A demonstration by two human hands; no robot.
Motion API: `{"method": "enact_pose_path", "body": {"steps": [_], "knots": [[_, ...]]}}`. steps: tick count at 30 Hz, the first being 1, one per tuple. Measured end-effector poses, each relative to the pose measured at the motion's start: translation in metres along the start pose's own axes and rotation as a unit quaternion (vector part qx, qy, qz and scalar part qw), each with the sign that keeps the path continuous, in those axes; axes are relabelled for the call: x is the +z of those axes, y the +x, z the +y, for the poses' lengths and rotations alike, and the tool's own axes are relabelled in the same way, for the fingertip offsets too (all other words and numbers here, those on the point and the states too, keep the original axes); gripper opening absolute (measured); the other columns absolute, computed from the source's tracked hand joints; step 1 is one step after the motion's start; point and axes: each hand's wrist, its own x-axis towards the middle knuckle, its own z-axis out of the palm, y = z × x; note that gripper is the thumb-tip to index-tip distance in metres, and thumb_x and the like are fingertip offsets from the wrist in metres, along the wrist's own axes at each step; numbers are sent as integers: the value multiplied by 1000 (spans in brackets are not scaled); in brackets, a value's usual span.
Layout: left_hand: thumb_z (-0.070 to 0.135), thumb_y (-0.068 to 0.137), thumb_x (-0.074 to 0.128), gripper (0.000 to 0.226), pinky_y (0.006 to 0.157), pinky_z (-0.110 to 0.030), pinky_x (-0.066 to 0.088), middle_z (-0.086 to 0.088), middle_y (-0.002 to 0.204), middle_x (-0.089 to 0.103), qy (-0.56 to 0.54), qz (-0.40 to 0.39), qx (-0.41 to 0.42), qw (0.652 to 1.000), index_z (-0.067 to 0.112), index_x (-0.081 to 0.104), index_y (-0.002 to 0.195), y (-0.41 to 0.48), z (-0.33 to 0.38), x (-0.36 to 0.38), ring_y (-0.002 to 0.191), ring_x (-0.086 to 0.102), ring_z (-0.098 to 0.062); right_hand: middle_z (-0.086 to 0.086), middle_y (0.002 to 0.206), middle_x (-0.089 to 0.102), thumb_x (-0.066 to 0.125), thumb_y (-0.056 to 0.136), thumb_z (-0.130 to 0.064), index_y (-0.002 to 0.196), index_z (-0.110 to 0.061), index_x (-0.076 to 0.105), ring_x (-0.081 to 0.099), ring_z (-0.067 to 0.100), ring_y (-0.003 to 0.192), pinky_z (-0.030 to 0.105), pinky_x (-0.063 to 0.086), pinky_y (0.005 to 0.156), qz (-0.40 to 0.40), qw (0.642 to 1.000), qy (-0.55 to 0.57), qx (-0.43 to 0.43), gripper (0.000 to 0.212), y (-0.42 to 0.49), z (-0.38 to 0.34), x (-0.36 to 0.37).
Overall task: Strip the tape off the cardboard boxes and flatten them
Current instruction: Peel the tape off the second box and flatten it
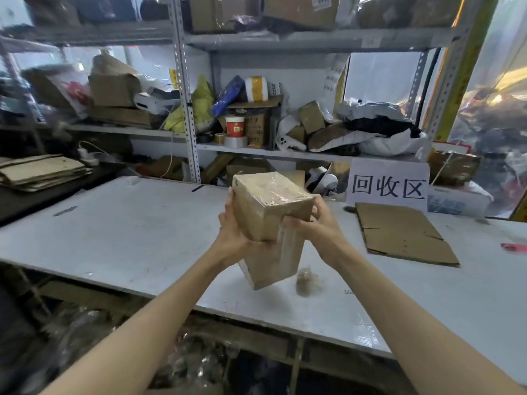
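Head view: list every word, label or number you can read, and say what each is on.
"回收区": on the white sign at the back of the table.
Too blurred to read: the label on a top-shelf carton, the paper strip beside the shelf post, and the print on the red cup.
Held box: no readable text.

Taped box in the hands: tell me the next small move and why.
Probably pull the loose tape strip down and off with the right hand while the left hand steadies the box: clear tape covers its top, and the strip hangs free.
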Motion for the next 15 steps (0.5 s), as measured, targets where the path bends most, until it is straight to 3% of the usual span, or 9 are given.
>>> {"method": "enact_pose_path", "body": {"steps": [3, 5, 8, 11, 15], "knots": [[59, 33, 86, 153, 113, -43, 34, 11, 131, 25, 17, 43, 24, 999, 42, -9, 152, -2, 1, -14, 131, 28, -12, 5, 105, 68, 83, 61, 3, 116, -10, 51, 65, 18, 97, 29, 56, 75, 5, 1000, -28, -8, 65, -1, 13, 9], [59, 32, 87, 151, 112, -48, 37, 6, 133, 27, 60, 51, 36, 996, 48, -6, 150, -5, -1, -24, 132, 32, -17, 7, 113, 64, 82, 61, 6, 119, -12, 51, 62, 19, 102, 25, 55, 76, 12, 997, -71, -22, 69, 1, 17, 14], [60, 35, 87, 145, 108, -55, 40, 2, 139, 25, 128, 60, 36, 989, 52, -3, 148, -10, -12, -34, 132, 32, -26, -3, 133, 53, 84, 66, -7, 134, -22, 50, 51, 9, 119, 22, 47, 93, -14, 979, -179, -99, 78, 2, 15, 19], [60, 38, 87, 142, 103, -58, 43, 2, 138, 24, 156, 54, 37, 986, 56, -3, 147, -13, -19, -35, 129, 32, -28, -11, 128, 59, 80, 76, -18, 125, -22, 64, 55, 0, 115, 16, 45, 96, -83, 947, -265, -165, 52, -1, 14, 30], [70, 36, 81, 142, 105, -56, 42, 3, 138, 19, 174, 35, 38, 983, 57, -10, 145, -10, -21, -32, 130, 31, -30, -9, 113, 69, 79, 74, -8, 108, -18, 74, 63, 5, 100, 10, 49, 81, -37, 939, -283, -191, 36, -6, 17, 40]]}}
